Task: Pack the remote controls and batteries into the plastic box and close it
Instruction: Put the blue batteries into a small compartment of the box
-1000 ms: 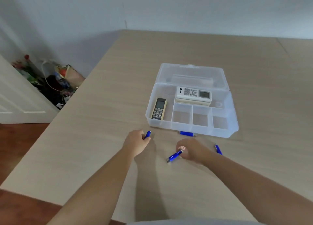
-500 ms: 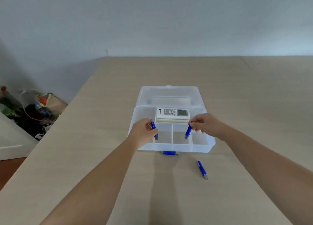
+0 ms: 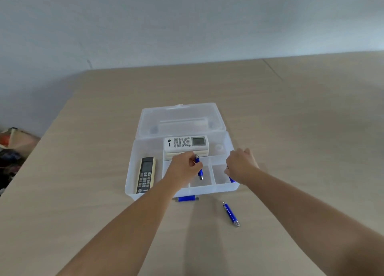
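The left hand (image 3: 185, 168) is closed around a blue battery (image 3: 198, 168), tilted over a small front compartment of the open plastic box (image 3: 133, 171); the right hand (image 3: 241, 166) hangs over the compartment to its right, a second battery (image 3: 231, 179) showing blue beneath it, though whether those fingers grip it I cannot tell; beyond the left hand lies the white remote (image 3: 185, 143), to its left the dark remote (image 3: 145, 175); nearer than both hands, 2 batteries lie on the table (image 3: 291, 130), one (image 3: 187, 198) touching the box front, another (image 3: 231, 214) below the right hand.
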The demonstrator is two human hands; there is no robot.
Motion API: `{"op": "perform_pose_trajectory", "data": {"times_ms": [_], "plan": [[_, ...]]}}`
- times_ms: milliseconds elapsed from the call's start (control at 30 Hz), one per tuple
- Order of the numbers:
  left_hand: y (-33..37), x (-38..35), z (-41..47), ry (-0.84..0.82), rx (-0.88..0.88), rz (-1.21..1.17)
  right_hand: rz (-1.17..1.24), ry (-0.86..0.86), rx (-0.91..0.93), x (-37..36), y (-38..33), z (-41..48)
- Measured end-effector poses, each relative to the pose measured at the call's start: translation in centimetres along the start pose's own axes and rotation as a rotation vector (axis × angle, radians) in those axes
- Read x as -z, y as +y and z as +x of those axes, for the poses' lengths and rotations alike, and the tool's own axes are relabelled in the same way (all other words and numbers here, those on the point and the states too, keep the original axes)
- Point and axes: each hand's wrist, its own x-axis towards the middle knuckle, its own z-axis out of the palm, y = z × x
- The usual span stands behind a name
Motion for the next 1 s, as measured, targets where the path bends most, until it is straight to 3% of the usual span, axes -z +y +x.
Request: {"op": "perform_pose_trajectory", "data": {"times_ms": [233,400,500,600,733,1000], "plan": [[-0.6,0.2,1.0,0.005,-0.024,0.001,-0.133,0.034,0.023,-0.8,-0.4,0.9],[0.5,-0.4,1.6,0.029,-0.046,0.012,-0.052,0.089,0.029,-1.0,0.1,1.0],[2.2,-1.3,1.8,0.01,-0.111,0.074,0.192,0.165,-0.003,-1.0,1.3,0.6],[4.4,-2.9,1.8,-0.046,-0.136,0.157,0.675,0.232,-0.119,-1.0,2.7,-0.3],[6.0,-6.2,2.3,-0.164,-0.026,0.328,1.077,0.107,-0.299,-1.7,3.9,-1.3],[6.9,-9.6,3.3,-0.263,0.119,0.601,1.33,-0.012,-0.324,-3.2,4.9,-1.9]]}}
